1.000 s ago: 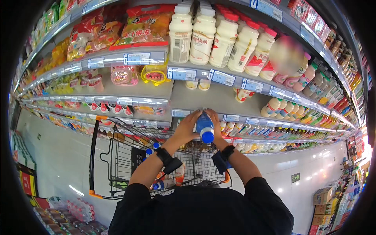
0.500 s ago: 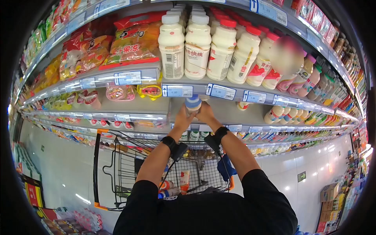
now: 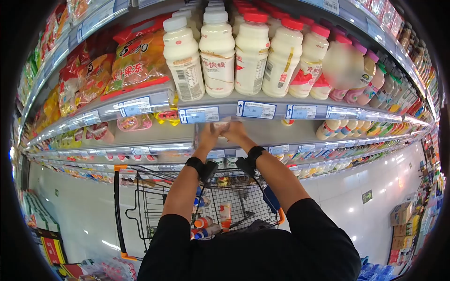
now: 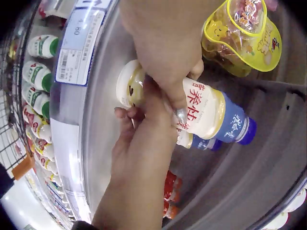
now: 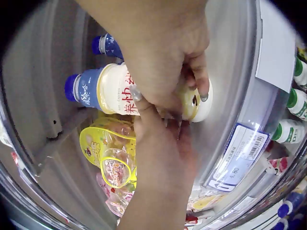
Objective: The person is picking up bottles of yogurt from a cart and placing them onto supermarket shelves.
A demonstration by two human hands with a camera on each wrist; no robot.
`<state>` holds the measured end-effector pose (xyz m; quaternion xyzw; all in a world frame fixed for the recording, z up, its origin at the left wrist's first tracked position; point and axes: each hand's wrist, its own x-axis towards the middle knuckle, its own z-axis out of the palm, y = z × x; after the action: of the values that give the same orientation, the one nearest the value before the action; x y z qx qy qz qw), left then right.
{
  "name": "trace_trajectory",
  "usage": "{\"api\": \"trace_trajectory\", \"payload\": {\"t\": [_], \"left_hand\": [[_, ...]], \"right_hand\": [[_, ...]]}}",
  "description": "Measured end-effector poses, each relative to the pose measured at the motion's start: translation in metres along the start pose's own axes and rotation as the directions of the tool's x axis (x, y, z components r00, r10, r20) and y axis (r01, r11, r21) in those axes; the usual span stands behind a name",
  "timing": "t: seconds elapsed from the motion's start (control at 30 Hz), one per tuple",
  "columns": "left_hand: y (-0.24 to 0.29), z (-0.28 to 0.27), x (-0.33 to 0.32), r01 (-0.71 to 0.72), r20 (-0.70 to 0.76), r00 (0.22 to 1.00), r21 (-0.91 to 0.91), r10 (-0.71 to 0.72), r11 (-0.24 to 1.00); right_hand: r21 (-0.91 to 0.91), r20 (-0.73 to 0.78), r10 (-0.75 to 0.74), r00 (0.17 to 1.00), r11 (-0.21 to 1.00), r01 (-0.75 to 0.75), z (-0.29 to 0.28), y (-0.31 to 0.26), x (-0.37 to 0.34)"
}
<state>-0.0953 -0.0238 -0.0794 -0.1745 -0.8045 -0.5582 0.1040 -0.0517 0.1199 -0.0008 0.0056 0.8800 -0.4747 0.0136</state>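
Both hands reach under a shelf edge in the head view and grip one white plastic drink bottle [image 4: 204,108] with a blue neck and cap. The left hand [image 3: 209,134] holds it from the left and the right hand [image 3: 236,132] from the right, with fingers overlapping across its body. In the wrist views the bottle stands upright, its pale base [image 5: 205,106] close over the shelf floor. The upper shelf hides its cap in the head view. Right behind it stands another blue-capped bottle [image 5: 111,47]. A yellow-rimmed candy pack [image 4: 243,40] sits to the left.
The upper shelf holds white milk drink bottles [image 3: 217,61] and jelly bags [image 3: 136,58]. Price tags [image 3: 199,114] line its edge. A wire shopping cart [image 3: 248,206] with several drinks stands below, against the shelves. Green-capped bottles [image 4: 38,74] fill the shelf underneath.
Both hands have carried the bottle forward from in front of the shelf to under the upper shelf, and it has turned upright. The head view has moved nearer the shelves.
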Motion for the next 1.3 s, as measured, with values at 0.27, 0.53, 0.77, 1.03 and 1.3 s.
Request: {"api": "trace_trajectory", "payload": {"t": [0.27,0.53,0.77,1.03,1.3], "left_hand": [[0.044,-0.018,0.004,0.063,0.011,0.998,0.239,-0.068,0.969],[0.036,-0.016,0.003,0.098,0.036,0.995,-0.032,-0.097,0.995],[0.027,-0.014,0.004,0.087,0.002,0.996,0.124,-0.088,0.989],[0.049,-0.02,0.0,0.153,0.043,0.987,0.078,-0.156,0.985],[0.016,-0.022,0.001,-0.04,0.206,0.978,0.153,0.007,0.987]], "right_hand": [[-0.074,-0.042,-0.011,0.999,0.997,0.008,0.016,0.022,0.027],[0.04,-0.06,-0.066,0.996,0.997,0.068,0.006,0.008,0.013],[0.024,-0.008,0.008,1.0,1.0,-0.008,-0.001,0.0,0.009],[0.007,-0.046,-0.051,0.998,0.999,0.051,0.008,0.017,0.018],[-0.199,-0.04,-0.065,0.997,0.978,0.056,0.005,0.012,0.018]]}}
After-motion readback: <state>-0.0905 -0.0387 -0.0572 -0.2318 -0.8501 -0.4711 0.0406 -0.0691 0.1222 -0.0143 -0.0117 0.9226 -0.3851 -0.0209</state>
